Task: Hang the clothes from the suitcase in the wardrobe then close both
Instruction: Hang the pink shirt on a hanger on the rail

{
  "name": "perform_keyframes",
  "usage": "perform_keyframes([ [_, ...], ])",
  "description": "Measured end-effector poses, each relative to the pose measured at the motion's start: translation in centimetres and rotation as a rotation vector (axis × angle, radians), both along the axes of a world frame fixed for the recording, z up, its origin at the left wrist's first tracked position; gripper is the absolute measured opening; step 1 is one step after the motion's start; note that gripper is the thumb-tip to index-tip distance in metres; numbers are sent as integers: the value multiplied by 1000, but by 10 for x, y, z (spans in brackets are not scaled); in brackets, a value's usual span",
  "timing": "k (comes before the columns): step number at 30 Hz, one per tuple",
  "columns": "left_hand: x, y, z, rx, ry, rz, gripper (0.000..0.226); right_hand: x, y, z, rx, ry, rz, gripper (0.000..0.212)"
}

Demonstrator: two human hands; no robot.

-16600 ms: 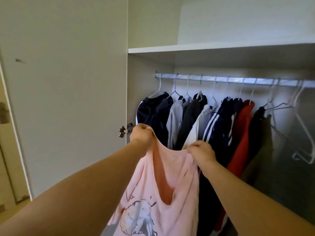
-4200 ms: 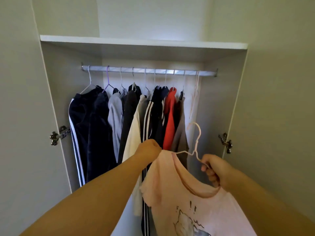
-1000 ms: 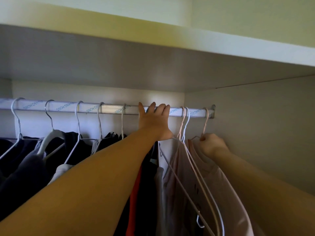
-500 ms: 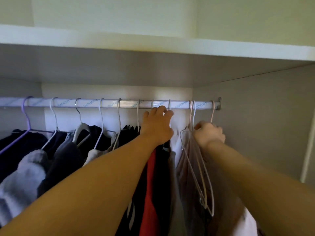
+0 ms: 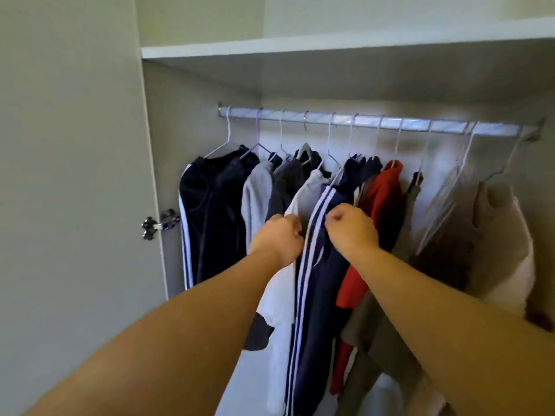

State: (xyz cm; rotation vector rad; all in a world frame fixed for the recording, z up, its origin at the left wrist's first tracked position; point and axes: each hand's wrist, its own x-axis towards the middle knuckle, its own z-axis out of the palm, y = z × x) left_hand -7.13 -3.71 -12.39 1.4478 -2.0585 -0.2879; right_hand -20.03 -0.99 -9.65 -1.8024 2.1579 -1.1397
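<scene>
I am holding both hands up in the middle of the frame, in front of the hung row. My left hand (image 5: 277, 238) is curling its fingers at the seam where the white top (image 5: 303, 199) meets the navy striped jacket (image 5: 318, 265). I cannot tell whether it is pinching cloth or only brushing it. My right hand (image 5: 351, 232) is making a closed fist over that jacket, gripping nothing I can see.

The pink shirt (image 5: 504, 235) is hanging at the far right end of the rail (image 5: 360, 121), just beside the empty hangers (image 5: 444, 199). I judge it is sitting there because that end is the one with room. The wardrobe door (image 5: 75, 175) is standing open at the left. The suitcase is lying out of view, so I am expecting to turn to it next.
</scene>
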Motion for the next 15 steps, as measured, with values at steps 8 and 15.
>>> perform_keyframes([
  [8, 180, 107, -71, 297, 89, 440, 25, 177, 48, -90, 248, -92, 457, 20],
  [15, 316, 203, -149, 518, 165, 738, 24, 328, 105, -168, 559, -25, 800, 24],
])
